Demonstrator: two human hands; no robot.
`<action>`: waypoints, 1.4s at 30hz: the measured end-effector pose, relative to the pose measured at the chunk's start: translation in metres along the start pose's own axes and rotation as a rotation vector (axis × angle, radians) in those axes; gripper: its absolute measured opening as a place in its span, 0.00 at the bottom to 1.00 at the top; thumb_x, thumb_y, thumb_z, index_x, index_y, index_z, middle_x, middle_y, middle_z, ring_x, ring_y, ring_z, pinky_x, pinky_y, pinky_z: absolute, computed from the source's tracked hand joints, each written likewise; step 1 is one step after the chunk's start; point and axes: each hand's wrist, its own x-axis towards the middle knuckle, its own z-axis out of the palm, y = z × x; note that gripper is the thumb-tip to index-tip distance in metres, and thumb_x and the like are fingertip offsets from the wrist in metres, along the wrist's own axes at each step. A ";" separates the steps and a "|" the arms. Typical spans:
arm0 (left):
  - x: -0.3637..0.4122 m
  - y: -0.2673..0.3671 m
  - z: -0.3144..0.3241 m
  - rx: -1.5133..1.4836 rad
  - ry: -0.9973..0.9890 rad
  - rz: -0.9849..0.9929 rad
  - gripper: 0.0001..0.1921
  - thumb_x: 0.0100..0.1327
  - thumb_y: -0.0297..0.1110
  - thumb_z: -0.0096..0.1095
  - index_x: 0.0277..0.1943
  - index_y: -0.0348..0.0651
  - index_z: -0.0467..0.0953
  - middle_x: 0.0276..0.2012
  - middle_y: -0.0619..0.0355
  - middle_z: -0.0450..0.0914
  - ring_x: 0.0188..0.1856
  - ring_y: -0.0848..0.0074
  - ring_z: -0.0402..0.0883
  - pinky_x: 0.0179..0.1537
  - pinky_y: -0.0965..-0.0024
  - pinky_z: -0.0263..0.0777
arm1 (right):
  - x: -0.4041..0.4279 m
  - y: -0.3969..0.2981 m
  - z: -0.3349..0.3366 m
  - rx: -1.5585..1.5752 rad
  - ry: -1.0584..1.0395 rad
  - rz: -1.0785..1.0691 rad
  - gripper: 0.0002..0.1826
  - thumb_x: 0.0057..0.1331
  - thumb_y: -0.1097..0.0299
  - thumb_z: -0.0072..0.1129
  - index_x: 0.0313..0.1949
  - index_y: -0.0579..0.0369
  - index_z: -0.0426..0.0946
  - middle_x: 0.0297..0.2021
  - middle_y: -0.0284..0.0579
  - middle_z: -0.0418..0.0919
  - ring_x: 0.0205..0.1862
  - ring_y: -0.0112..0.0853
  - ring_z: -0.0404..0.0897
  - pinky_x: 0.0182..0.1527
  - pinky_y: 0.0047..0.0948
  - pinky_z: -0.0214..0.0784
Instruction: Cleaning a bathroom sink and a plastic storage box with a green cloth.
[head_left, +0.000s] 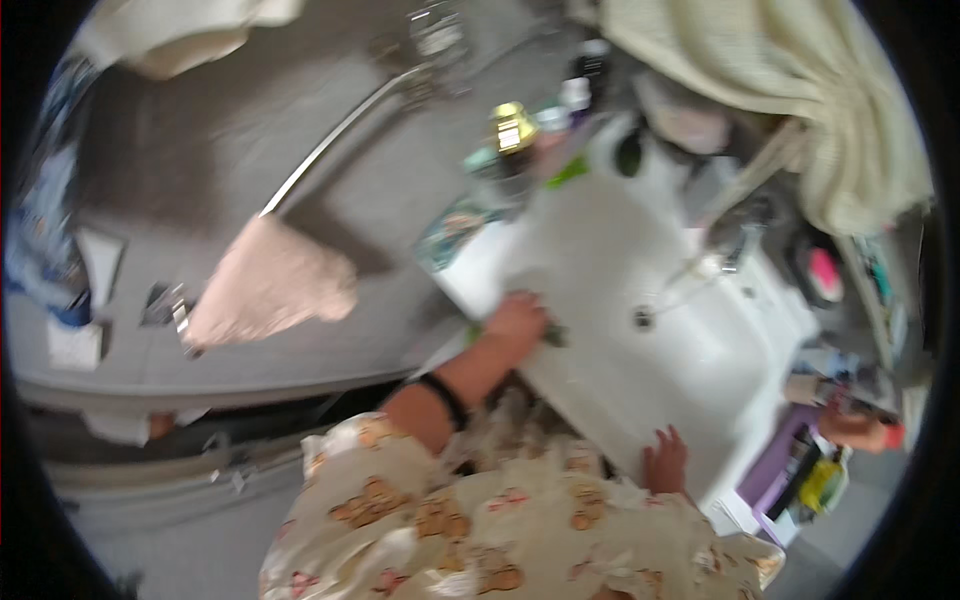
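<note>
A white washbasin (585, 247) lies before me, with a drain hole (643, 318) in its floor. At its near left edge, my left hand (517, 319) is closed around a green item (556, 334), blurred and mostly hidden by the fingers; a dark band circles that forearm. Over the basin's near rim, lower right, my right hand (666, 461) is spread with nothing in it. A chrome tap (742, 251) stands on the basin's right side.
Bottles, one gold-capped (514, 129), crowd the basin's back left. To the left a pink towel (274, 289) hangs from a metal rail (330, 142). A purple container (780, 457) with toiletries is at lower right. A cream curtain (832, 112) hangs at upper right.
</note>
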 end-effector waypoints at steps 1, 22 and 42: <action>-0.002 -0.005 -0.005 0.078 -0.004 -0.012 0.12 0.50 0.33 0.60 0.39 0.44 0.80 0.45 0.53 0.78 0.56 0.61 0.71 0.60 0.61 0.62 | 0.009 -0.008 -0.010 0.051 0.049 -0.024 0.26 0.64 0.59 0.55 0.58 0.57 0.67 0.64 0.56 0.58 0.64 0.50 0.58 0.65 0.48 0.49; -0.023 -0.025 0.011 -0.258 0.223 0.015 0.22 0.49 0.40 0.68 0.46 0.41 0.72 0.45 0.50 0.74 0.55 0.57 0.69 0.61 0.57 0.61 | 0.210 -0.114 -0.208 -0.103 0.721 -0.157 0.24 0.58 0.67 0.59 0.55 0.59 0.70 0.65 0.51 0.60 0.59 0.48 0.69 0.59 0.41 0.62; -0.024 -0.022 0.001 -0.257 0.138 -0.015 0.19 0.52 0.36 0.66 0.44 0.39 0.71 0.43 0.47 0.74 0.53 0.55 0.69 0.58 0.56 0.63 | -0.012 0.048 -0.149 0.041 1.016 0.422 0.24 0.53 0.73 0.62 0.50 0.62 0.73 0.54 0.62 0.69 0.56 0.55 0.68 0.60 0.44 0.61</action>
